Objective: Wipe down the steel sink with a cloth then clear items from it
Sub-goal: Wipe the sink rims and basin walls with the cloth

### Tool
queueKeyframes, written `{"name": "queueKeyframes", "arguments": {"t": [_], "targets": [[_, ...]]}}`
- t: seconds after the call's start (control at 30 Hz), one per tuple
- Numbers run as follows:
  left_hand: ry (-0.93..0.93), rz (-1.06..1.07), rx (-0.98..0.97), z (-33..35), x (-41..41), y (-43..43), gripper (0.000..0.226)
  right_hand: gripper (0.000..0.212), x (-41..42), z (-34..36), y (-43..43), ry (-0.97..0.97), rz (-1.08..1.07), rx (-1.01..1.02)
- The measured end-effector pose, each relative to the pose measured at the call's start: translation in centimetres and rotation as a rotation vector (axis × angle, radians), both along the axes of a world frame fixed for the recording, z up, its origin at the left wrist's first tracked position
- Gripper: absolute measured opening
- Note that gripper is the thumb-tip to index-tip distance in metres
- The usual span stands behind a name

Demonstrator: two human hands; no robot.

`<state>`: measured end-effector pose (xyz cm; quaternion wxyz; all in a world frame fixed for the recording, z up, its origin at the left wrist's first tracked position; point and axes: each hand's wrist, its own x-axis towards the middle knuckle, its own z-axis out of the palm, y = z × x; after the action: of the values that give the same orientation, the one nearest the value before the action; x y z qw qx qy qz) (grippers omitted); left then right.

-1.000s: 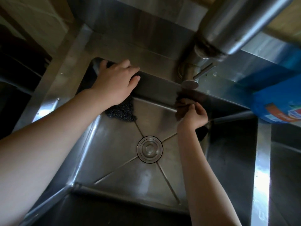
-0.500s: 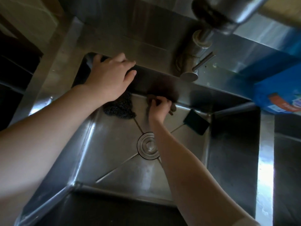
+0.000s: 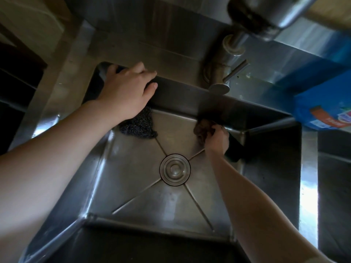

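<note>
The right hand (image 3: 217,138) is deep in the square stainless-steel sink (image 3: 121,171), its fingers curled tight round a crumpled brown cloth (image 3: 201,128); the cloth bulges out on the hand's left and far side, pressed where the sink floor meets the far wall, below the steel tap (image 3: 227,59); just right of that hand, and partly hidden by it, a flat black rectangular pad (image 3: 236,151) lies in the far right corner. The left hand (image 3: 126,92) rests on the far rim near the left corner, fingers relaxed across the ledge, holding nothing; under its wrist a dark wire-mesh scourer (image 3: 139,127) sits on the sink floor. The round steel drain (image 3: 174,169) lies between the two forearms; a blue printed packet (image 3: 322,114) stands on the desk at the right.
</note>
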<state>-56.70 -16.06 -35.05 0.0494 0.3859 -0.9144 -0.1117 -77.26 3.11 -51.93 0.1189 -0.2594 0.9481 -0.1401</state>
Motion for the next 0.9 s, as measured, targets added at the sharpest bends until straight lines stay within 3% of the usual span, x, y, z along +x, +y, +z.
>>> {"name": "queueKeyframes", "arguments": {"t": [0.17,0.47,0.57,0.9], "targets": [[-0.004,-0.013,-0.007,-0.1,0.0,0.0,0.043,0.023,3.4,0.9,-1.7,-0.019,0.134,-0.093],[-0.009,-0.014,0.001,-0.2,0.1,-0.1,0.043,0.029,12.0,-0.9,-3.6,-0.047,0.781,-0.037],[-0.007,-0.015,0.002,-0.1,0.1,-0.1,0.043,0.03,10.6,-1.1,-3.6,-0.023,0.724,-0.065],[0.015,-0.002,0.01,0.1,0.0,0.2,0.041,0.024,0.8,0.0,-0.2,0.007,0.22,-0.003]]}}
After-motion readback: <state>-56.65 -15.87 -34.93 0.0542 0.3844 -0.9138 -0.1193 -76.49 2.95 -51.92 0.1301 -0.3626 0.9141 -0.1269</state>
